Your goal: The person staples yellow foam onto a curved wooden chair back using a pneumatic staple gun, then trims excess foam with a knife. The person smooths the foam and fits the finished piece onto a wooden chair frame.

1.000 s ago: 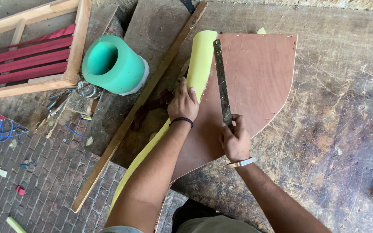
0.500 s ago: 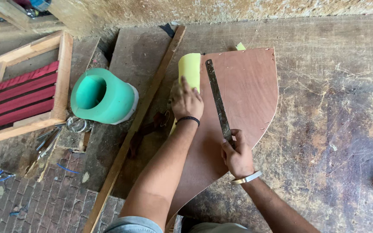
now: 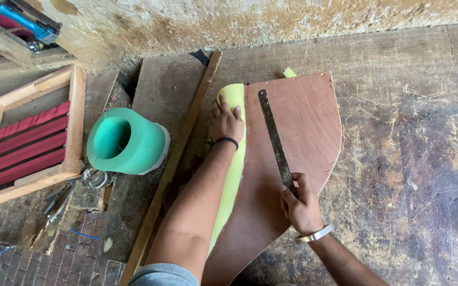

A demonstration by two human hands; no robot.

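Note:
A brown shield-shaped plywood board (image 3: 306,127) lies on a strip of yellow-green foam (image 3: 235,169) on the floor. My left hand (image 3: 225,123) presses flat on the foam's upper end, beside the board's left edge. My right hand (image 3: 299,204) grips the near end of a long dark metal blade (image 3: 273,136), which lies flat on the board and points away from me. A silver bangle sits on my right wrist, a black band on my left.
A rolled green foam tube (image 3: 125,142) lies to the left, past a long wooden batten (image 3: 178,159). A wooden frame with red straps (image 3: 25,135) sits at far left, with metal tools (image 3: 62,197) near it. A rough wall runs along the top.
The view has shifted so the work sits lower and closer. My left hand has slid up toward the foam's top end; my right hand still holds the blade on the board.

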